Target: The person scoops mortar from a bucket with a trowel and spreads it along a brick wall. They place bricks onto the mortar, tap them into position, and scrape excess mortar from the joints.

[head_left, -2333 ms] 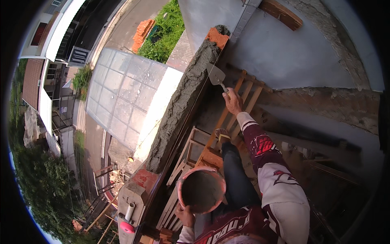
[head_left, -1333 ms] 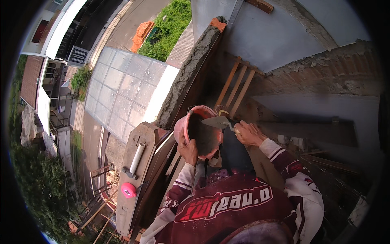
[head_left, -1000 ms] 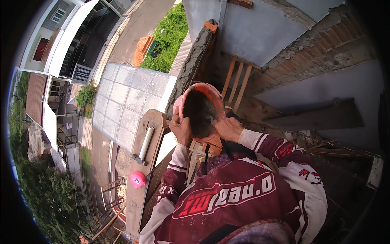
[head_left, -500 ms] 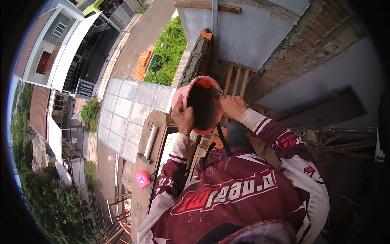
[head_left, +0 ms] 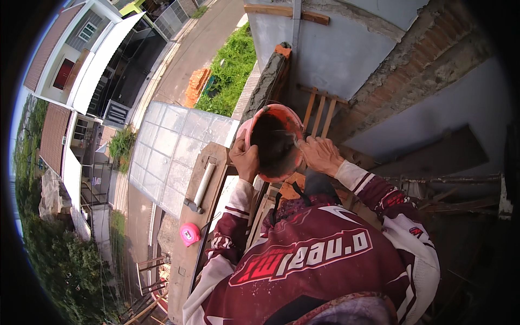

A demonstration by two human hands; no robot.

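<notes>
An orange-red bucket (head_left: 297, 120) is held tilted in front of my body, its mouth facing me. Dark grey wet mortar (head_left: 273, 143) coats its inside. My left hand (head_left: 245, 158) is closed on the bucket's left rim, thumb over the edge. At the right rim my right hand (head_left: 322, 155) is closed, knuckles up; something small and greyish shows at its fingertips, but I cannot make out what it is. Just beyond the bucket stands a narrow brick wall (head_left: 265, 81) topped with grey mortar, an orange brick end (head_left: 283, 51) at its far end.
To my left runs a wooden plank (head_left: 187, 262) bearing a hammer-like tool with a pale handle (head_left: 205, 181) and a pink tape measure (head_left: 189, 234). Beyond lies a translucent panelled roof (head_left: 173, 146), with a street far below. A wooden slatted frame (head_left: 319, 111) leans at the right.
The bucket and both hands have shifted slightly right in view, and the bucket's mouth has turned a little more toward me. My left hand keeps its hold on the rim.
</notes>
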